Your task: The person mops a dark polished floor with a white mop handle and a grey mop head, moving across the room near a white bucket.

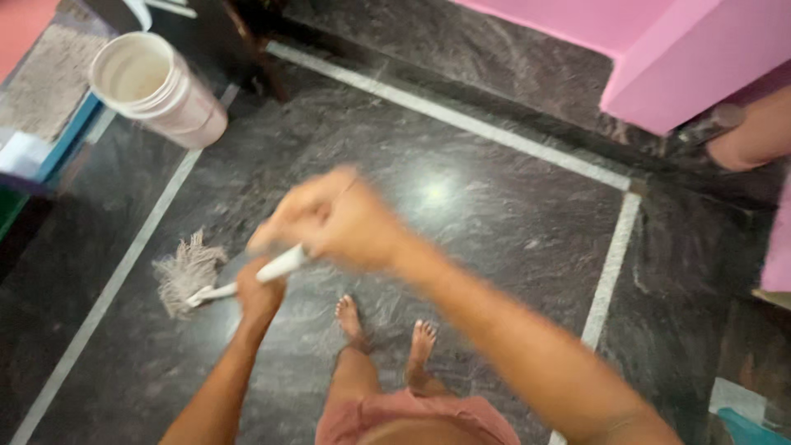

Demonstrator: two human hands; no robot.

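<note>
The mop (216,283) lies low over the dark stone floor (494,214), its white handle running up from a pale, frayed string head that spreads on the floor to my left. My left hand (260,295) is wrapped shut around the handle partway down, just above the point where the head joins. My right hand (334,218) is higher up and closed over the upper part of the same handle; it is blurred, so I cannot make out the fingers one by one, but the fist is tight on the stick. My bare feet (387,330) stand on the floor just right of the handle, below both hands. Light grey strips (614,264) cross the dark stone and frame the patch I stand on. A white bucket (156,86) sits well apart at the upper left, open and tilted in view. A pink wall (684,49) rises at the upper right.
</note>
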